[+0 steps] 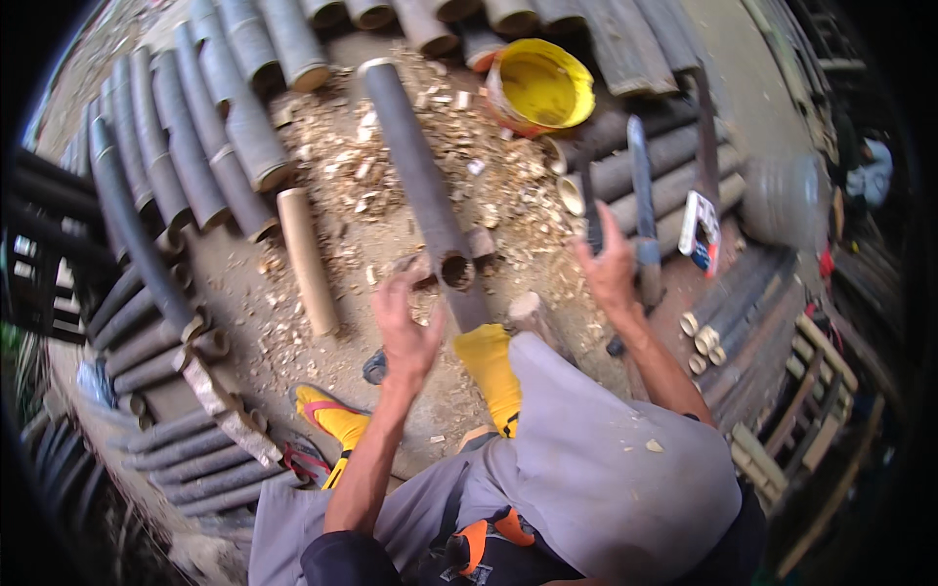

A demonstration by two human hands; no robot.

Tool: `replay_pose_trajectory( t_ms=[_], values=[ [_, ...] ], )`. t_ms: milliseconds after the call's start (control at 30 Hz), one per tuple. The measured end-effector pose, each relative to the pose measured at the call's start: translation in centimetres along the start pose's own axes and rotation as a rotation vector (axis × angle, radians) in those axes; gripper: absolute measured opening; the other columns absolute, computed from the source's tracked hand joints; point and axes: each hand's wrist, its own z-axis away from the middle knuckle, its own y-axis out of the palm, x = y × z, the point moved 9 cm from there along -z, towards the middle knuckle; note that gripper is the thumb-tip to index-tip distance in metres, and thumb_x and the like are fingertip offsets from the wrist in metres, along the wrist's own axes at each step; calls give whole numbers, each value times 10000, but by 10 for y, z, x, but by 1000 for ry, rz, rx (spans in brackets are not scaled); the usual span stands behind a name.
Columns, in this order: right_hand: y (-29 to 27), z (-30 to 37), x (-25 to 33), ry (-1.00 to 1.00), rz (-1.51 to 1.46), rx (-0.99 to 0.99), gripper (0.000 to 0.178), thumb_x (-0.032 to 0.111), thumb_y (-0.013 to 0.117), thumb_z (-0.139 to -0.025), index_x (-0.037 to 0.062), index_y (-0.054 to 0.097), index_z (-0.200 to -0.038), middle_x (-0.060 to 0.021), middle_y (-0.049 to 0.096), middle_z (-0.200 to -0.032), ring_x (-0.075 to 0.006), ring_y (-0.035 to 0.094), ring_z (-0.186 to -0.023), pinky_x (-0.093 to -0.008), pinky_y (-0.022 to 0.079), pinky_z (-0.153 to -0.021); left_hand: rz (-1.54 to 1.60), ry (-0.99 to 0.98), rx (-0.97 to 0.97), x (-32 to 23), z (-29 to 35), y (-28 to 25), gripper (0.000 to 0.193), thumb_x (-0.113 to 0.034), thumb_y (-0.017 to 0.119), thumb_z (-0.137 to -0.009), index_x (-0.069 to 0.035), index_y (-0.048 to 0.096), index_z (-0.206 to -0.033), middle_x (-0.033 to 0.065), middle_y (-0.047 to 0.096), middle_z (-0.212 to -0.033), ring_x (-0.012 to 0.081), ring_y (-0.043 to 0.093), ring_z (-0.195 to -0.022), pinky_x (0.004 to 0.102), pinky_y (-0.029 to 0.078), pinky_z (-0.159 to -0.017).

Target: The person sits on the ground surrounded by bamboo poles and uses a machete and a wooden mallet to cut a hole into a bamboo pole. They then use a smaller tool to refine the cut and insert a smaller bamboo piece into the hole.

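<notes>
A dark bamboo pole [408,146] lies lengthwise in front of me, its hollow near end facing me and propped on a wooden block [482,244]. Just left of that end hovers my left hand [405,327], fingers spread and holding nothing. To the right, my right hand [611,272] is closed around the lower part of a dark, narrow knife-like tool [593,220]; motion blurs its shape. Beside this hand stands a long blade [640,166] with a grey-blue surface. A short wooden stump [526,311] sits between my knees and the pole.
Pale wood chips [362,176] cover the ground. A yellow bucket [542,86] stands at the far side. Bamboo lengths [234,127] line the left and back, with a peeled piece [308,264] nearer. A large clear jug [785,200] and thin poles [738,293] lie right.
</notes>
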Motion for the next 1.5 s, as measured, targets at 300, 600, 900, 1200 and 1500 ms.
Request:
replay_pose_trajectory(
  t_ms=[300, 600, 900, 1200, 1500],
  values=[
    [-14, -18, -65, 40, 473, 65, 538, 157, 637, -828, 27, 447, -1314, -245, 568, -1045, -407, 533, -988, -474, 426, -854, -313, -718, -54, 197, -9, -93, 656, -299, 809, -668, 10, 534, -1178, 204, 612, -1035, 309, 610, -934, 426, 506, -784],
    [-16, -11, -51, -60, 590, 24, 524, 203, 640, -840, 22, 467, -1300, -223, 568, -1061, -382, 534, -990, -461, 420, -876, 1096, -782, -25, 130, -16, -43, 424, -162, 718, -794, 28, 550, -1134, 81, 627, -980, 170, 623, -878, 338, 537, -773],
    [89, 44, 80, 149, -685, 678, 606, 303, 704, -823, -8, 482, -1292, -147, 616, -1067, -189, 611, -927, -310, 526, -794, 1239, -559, -14, 33, -43, -12, 538, -86, 758, -760, 66, 472, -1190, 129, 607, -1026, 186, 621, -922, 322, 549, -757],
    [109, 44, 97, -13, -489, 617, 620, 233, 758, -719, -6, 510, -1235, -187, 603, -1073, -268, 600, -984, -369, 483, -875, 917, -192, 35, -10, -60, -27, 861, -434, 771, -692, 19, 406, -1327, 221, 546, -1174, 288, 562, -1078, 417, 488, -915],
    [124, 30, 95, -342, -326, 443, 508, 79, 747, -672, -4, 562, -1137, -150, 579, -1007, -329, 575, -928, -409, 478, -807, 690, 41, 137, -48, -66, -45, 542, -126, 792, -659, -25, 607, -1158, 78, 651, -1074, 181, 620, -1005, 361, 492, -934]
  ],
)
